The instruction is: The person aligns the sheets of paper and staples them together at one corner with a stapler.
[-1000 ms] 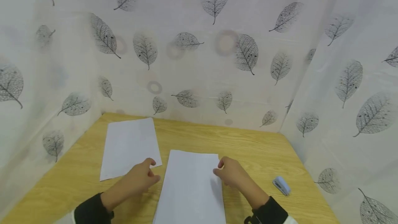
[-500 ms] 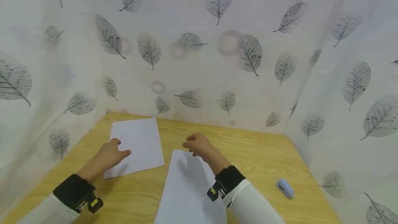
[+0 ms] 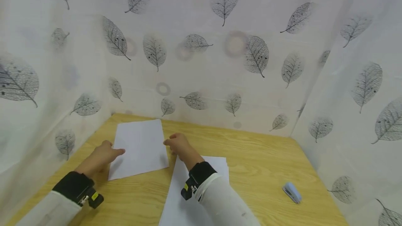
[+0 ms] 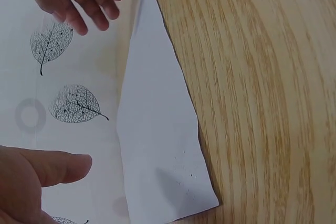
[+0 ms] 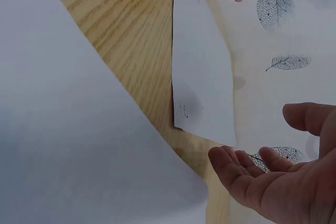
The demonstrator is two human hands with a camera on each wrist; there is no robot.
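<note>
My left hand (image 3: 105,154) is at the left edge of the white paper (image 3: 141,145) lying at the back left, its thumb reaching over that edge. In the left wrist view its thumb (image 4: 58,167) is straight, with no paper against it. My right hand (image 3: 180,145) hovers by the right edge of the same paper. The right wrist view shows the right hand (image 5: 283,182) with fingers loosely bent and nothing held. A nearer stack of white paper (image 3: 180,203) lies under the right forearm, which hides part of it.
A light blue stapler (image 3: 292,193) lies on the right of the wood-grain table (image 3: 257,163). A pale curtain with leaf prints (image 3: 201,69) rises behind the table and along both sides.
Both hands have left the nearer stack's sides and moved left to the farther paper. The right hand has crossed over the nearer stack. The papers and stapler stay in place.
</note>
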